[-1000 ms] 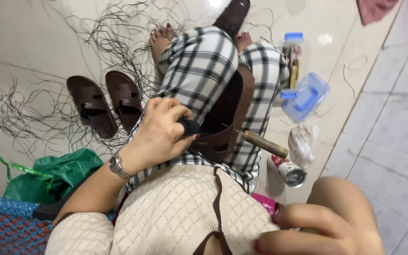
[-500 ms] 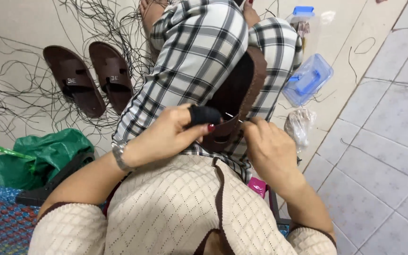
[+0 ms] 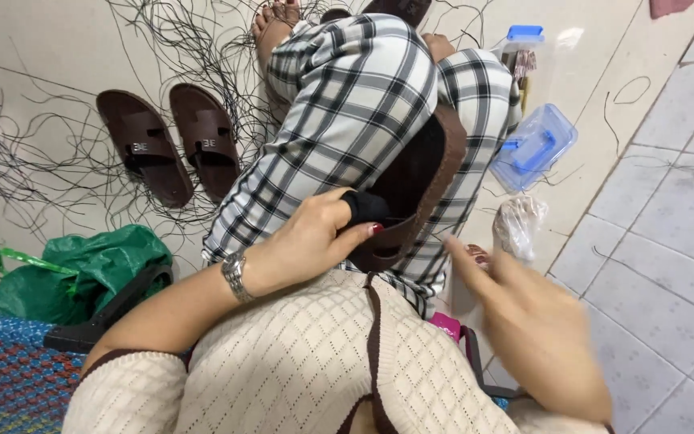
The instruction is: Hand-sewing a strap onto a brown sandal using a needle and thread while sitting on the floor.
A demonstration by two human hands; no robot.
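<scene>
A brown sandal lies between my knees on my checked trousers. My left hand, with a watch on its wrist, pinches the sandal's near end, fingers on the dark strap. My right hand is blurred, low at the right, away from the sandal, fingers apart and holding nothing.
A pair of brown sandals lies on the floor at the left among loose black threads. A green bag and a woven mat lie lower left. A blue-lidded plastic box and a small plastic bag sit at the right.
My right hand has left the sandal and swung down to the right. My left hand keeps its hold on the sandal.
</scene>
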